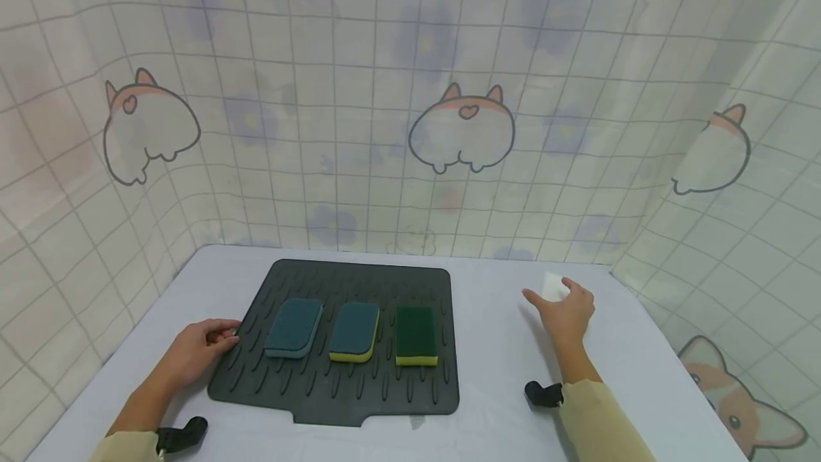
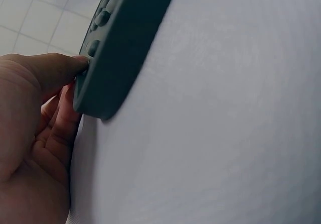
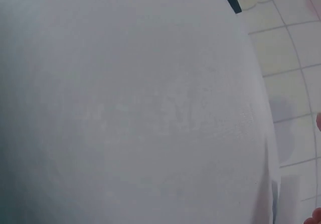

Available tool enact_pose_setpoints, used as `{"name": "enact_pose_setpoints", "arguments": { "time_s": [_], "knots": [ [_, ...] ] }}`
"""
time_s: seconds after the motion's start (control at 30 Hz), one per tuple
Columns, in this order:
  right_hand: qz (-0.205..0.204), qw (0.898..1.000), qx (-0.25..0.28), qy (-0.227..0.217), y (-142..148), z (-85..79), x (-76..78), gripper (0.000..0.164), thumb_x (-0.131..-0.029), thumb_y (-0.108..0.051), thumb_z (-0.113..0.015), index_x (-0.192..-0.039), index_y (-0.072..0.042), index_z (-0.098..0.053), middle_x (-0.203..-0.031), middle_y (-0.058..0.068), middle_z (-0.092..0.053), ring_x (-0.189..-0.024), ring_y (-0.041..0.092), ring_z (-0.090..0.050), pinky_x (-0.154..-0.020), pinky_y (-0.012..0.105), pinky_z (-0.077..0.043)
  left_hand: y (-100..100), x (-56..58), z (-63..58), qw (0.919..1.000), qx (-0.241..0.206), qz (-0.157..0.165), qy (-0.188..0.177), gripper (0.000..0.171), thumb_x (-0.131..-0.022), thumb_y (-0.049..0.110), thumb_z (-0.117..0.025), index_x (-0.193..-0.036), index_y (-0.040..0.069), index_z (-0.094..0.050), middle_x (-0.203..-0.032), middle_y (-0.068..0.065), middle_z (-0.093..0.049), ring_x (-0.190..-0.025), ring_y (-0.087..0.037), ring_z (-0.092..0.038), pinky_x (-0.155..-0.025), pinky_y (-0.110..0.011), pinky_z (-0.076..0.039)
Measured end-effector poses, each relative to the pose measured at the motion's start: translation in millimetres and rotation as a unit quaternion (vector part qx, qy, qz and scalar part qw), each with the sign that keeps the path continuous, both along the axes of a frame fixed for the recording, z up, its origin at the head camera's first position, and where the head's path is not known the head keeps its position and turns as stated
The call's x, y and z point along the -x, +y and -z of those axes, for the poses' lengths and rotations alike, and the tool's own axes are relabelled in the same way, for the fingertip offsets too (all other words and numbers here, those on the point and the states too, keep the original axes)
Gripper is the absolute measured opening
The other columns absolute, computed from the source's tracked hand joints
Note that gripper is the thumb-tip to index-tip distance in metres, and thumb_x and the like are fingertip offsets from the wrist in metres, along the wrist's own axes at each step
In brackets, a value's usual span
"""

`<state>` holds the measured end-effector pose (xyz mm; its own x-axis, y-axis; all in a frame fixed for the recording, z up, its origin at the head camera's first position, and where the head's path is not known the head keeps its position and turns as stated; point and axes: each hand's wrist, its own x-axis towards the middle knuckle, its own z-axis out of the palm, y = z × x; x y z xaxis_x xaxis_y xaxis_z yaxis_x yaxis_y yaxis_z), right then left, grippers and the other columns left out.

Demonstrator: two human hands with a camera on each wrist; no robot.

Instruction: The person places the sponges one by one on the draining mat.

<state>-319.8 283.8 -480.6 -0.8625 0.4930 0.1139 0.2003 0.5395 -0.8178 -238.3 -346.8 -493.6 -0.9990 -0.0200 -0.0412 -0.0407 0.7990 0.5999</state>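
A dark grey ridged drying mat (image 1: 295,391) with a front lip lies on the white table. Three sponges sit on it in a row: a blue one with a dark blue top (image 1: 295,328), a yellow one with a blue top (image 1: 355,332), and a yellow one with a green top (image 1: 415,335). At the mat's left edge, my left hand (image 1: 195,350) pinches the rim, thumb on top, as the left wrist view shows (image 2: 45,113). My right hand (image 1: 567,312) has thumb and fingers spread beside a small white block (image 1: 554,286); contact cannot be made out.
The white-covered table (image 1: 494,376) extends around the mat. A grid-patterned curtain (image 1: 359,91) with cartoon animals hangs behind it and along both sides. Black wrist devices (image 1: 182,435) are worn at both sleeves.
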Motion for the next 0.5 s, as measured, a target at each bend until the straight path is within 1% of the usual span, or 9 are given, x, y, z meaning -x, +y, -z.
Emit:
{"name": "enact_pose_setpoints", "arguments": {
  "time_s": [0.17,0.27,0.4,0.5],
  "knots": [
    [0.016,1.0,-0.009,0.009,2.8,1.6,-0.6,0.085,-0.078,-0.031,-0.088,-0.145,0.005,-0.047,-0.15,0.033,-0.034,-0.14,0.05,-0.031,-0.115,0.06,-0.03,0.9,-1.4,-1.1,1.0,-0.001,0.002,0.001,0.041,-0.098,0.017,-0.068,-0.131,-0.007,-0.063,-0.102,-0.009,-0.067,-0.088,-0.018,-0.059,-0.071,-0.029,-0.049],
    [0.019,1.0,-0.015,0.007,4.4,1.3,-1.6,0.085,-0.078,-0.029,-0.088,-0.144,0.006,-0.047,-0.149,0.035,-0.035,-0.138,0.051,-0.032,-0.114,0.06,-0.031,1.3,-2.3,-2.1,1.0,0.001,0.004,0.004,0.04,-0.098,0.017,-0.068,-0.13,-0.007,-0.063,-0.101,-0.008,-0.067,-0.087,-0.018,-0.058,-0.071,-0.029,-0.048],
    [0.017,1.0,-0.024,-0.01,7.6,1.5,-1.5,0.085,-0.078,-0.029,-0.087,-0.144,0.007,-0.046,-0.148,0.036,-0.035,-0.137,0.052,-0.032,-0.113,0.061,-0.031,1.3,-2.8,-2.3,1.0,-0.001,0.005,0.007,0.04,-0.098,0.016,-0.068,-0.13,-0.007,-0.064,-0.1,-0.007,-0.066,-0.087,-0.017,-0.057,-0.069,-0.028,-0.048],
    [0.011,0.999,-0.03,-0.031,10.2,3.0,-0.9,0.089,-0.078,-0.03,-0.086,-0.146,0.009,-0.042,-0.148,0.038,-0.034,-0.139,0.054,-0.03,-0.115,0.061,-0.029,0.7,-2.4,-1.9,0.9999,-0.001,0.007,0.007,0.04,-0.098,0.017,-0.068,-0.13,-0.007,-0.064,-0.1,-0.007,-0.066,-0.086,-0.017,-0.057,-0.069,-0.028,-0.047]
  ]
}}
